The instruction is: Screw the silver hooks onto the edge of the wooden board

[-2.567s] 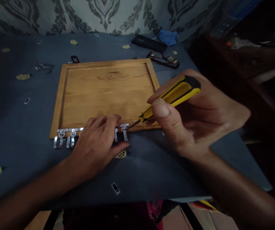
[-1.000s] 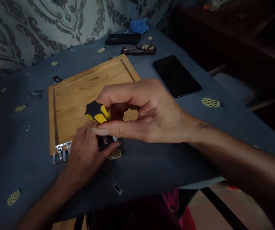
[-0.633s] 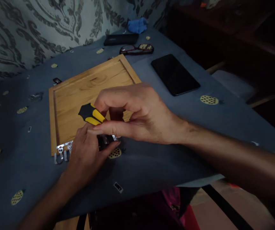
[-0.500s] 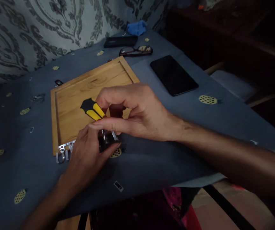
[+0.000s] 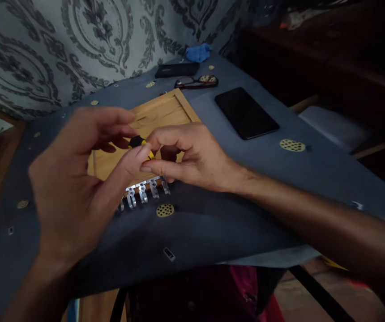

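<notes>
The screwdriver (image 5: 138,141) is near the centre of the frame, its yellow part clamped between thumb and index finger of the right hand (image 5: 197,154), its tip hidden. The left hand (image 5: 70,179), left of centre, curls about the black end, thumb overlapping the handle; whether those fingers grip it I cannot tell. Just below, metal hooks (image 5: 142,192) line the lower edge of the board (image 5: 162,108). Right of centre lies a phone (image 5: 246,113); glasses (image 5: 196,82) lie at upper centre.
</notes>
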Available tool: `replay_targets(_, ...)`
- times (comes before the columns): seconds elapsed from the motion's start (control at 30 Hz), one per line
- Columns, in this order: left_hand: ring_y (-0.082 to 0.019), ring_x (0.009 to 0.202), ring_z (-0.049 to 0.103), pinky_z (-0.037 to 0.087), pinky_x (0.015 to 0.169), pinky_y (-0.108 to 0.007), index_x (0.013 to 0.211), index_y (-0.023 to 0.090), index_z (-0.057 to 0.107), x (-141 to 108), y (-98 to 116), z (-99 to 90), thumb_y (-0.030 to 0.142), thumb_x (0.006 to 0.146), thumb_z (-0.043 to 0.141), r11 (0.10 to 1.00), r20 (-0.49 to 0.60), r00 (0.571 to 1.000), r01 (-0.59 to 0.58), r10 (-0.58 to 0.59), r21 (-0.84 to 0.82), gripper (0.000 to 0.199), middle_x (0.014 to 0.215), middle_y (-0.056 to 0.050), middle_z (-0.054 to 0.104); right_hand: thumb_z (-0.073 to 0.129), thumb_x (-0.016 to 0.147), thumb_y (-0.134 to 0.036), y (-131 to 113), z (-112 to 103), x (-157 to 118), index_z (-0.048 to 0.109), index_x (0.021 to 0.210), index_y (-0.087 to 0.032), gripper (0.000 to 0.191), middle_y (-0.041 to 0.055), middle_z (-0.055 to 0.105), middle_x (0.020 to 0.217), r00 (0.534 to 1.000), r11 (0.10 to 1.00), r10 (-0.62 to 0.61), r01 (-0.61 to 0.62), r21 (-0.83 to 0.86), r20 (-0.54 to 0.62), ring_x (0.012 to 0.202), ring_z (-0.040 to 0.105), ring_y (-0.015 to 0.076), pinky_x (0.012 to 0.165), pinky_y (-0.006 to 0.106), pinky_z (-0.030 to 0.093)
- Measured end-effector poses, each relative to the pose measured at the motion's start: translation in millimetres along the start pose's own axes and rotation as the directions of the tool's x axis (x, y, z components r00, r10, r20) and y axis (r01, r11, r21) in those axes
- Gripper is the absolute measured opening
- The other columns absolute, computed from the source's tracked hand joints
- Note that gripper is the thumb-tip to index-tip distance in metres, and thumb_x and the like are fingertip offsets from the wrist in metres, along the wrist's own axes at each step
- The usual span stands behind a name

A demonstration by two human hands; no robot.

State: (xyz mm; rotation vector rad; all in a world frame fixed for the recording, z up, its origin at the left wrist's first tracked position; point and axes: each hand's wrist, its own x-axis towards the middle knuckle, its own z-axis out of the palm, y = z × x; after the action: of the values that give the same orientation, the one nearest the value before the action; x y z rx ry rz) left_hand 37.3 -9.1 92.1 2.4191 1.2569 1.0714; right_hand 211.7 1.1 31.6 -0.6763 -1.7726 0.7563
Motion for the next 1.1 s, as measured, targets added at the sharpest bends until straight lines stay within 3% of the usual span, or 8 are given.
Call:
replay_targets(0.1, -0.017, 0.085, 0.067, 0.053, 0.074, -0.034, 0.1, 0.025, 0.068, 4, -5, 6.5, 0.033, 0.089, 0.066, 0.994, -0.015, 0.994, -0.11, 0.111, 0.02, 0.014, 0.09, 0.004, 0.071, 0.066, 0.09, -0.018, 0, 1, 2, 0.059, 0.076, -0.013, 0.017, -0.0075, 0.05, 0.065, 1.0, 1.0, -0.013, 0.013, 0.011, -0.023, 0.061, 0.049, 0.0035, 0.057, 0.017, 0.038)
replay_targets(0.27, -0.013, 0.078, 0.063, 0.05, 0.069, -0.03, 0.096, 0.025, 0.066, 2, -5, 7.9, 0.031, 0.092, 0.063, 0.99, -0.018, 0.991, -0.135, 0.136, 0.027, 0.008, 0.086, 0.005, 0.069, 0.071, 0.088, -0.034, 3, -9, -6, 0.066, 0.089, -0.014, 0.021, -0.0045, 0.06, 0.072, 0.996, 0.994, 0.075, -0.071, -0.079, 0.051, 0.058, 0.054, 0.0063, 0.056, 0.022, 0.041)
replay_targets(0.37, -0.011, 0.076, 0.063, 0.051, 0.07, -0.026, 0.096, 0.026, 0.066, 2, -6, 8.1, 0.031, 0.091, 0.063, 0.991, -0.03, 0.992, -0.123, 0.125, 0.054, 0.007, 0.086, 0.007, 0.07, 0.076, 0.078, -0.054, 11, -17, -24, 0.067, 0.105, -0.013, 0.05, 0.0056, 0.067, 0.094, 0.987, 0.961, 0.093, -0.054, -0.271, 0.134, 0.083, 0.063, 0.0166, 0.074, 0.031, 0.049)
replay_targets(0.47, -0.011, 0.074, 0.063, 0.052, 0.069, -0.024, 0.094, 0.026, 0.065, 1, -8, 8.1, 0.03, 0.091, 0.064, 0.987, -0.044, 0.989, -0.137, 0.141, 0.083, 0.006, 0.085, 0.007, 0.069, 0.07, 0.082, -0.056, 22, -16, -45, 0.064, 0.119, -0.011, 0.059, 0.0121, 0.063, 0.105, 0.972, 0.897, 0.108, -0.005, -0.442, 0.207, 0.098, 0.06, 0.0248, 0.084, 0.04, 0.049)
replay_targets(0.7, -0.014, 0.081, 0.066, 0.051, 0.071, -0.029, 0.095, 0.025, 0.065, -3, -5, 5.4, 0.032, 0.091, 0.063, 0.993, -0.02, 0.999, -0.047, 0.049, 0.111, 0.008, 0.089, 0.004, 0.069, 0.066, 0.084, -0.057, 34, 1, -62, 0.063, 0.117, -0.01, 0.057, 0.013, 0.061, 0.104, 0.979, 0.873, 0.107, -0.008, -0.487, 0.176, 0.096, 0.057, 0.0243, 0.084, 0.04, 0.05)
replay_targets(1.1, -0.017, 0.086, 0.067, 0.049, 0.073, -0.034, 0.097, 0.028, 0.065, -2, -7, 5.8, 0.035, 0.09, 0.064, 0.996, 0.015, 0.999, 0.028, -0.029, 0.086, 0.01, 0.096, 0.004, 0.069, 0.065, 0.088, -0.049, 37, 3, -60, 0.067, 0.108, -0.012, 0.042, 0.0122, 0.063, 0.103, 0.982, 0.881, 0.125, -0.044, -0.471, 0.144, 0.097, 0.056, 0.0245, 0.083, 0.041, 0.049)
